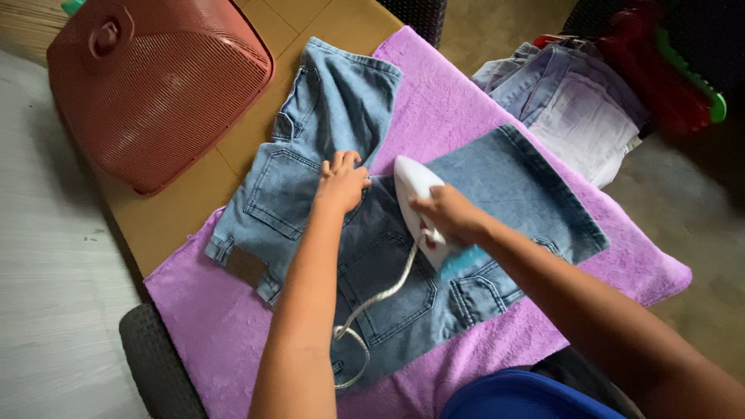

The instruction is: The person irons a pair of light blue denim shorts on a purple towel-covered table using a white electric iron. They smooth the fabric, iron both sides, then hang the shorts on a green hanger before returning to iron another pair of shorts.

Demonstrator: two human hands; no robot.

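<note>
Right now the right hand (450,213) has its fingers wrapped shut around the handle of a white iron (419,203), its nose pointing toward the far edge of the table (174,213). Just beside it, the left hand (341,182) lies flat, fingers loosely curled and holding nothing, pressing the denim shorts (372,225) spread across a purple towel (458,101) mid-table

Soft, dim daylight, no glare; slight motion blur, edges w/ wide-angle warp.

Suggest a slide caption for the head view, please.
Right hand presses white iron on denim shorts; left hand flattens them.
</note>
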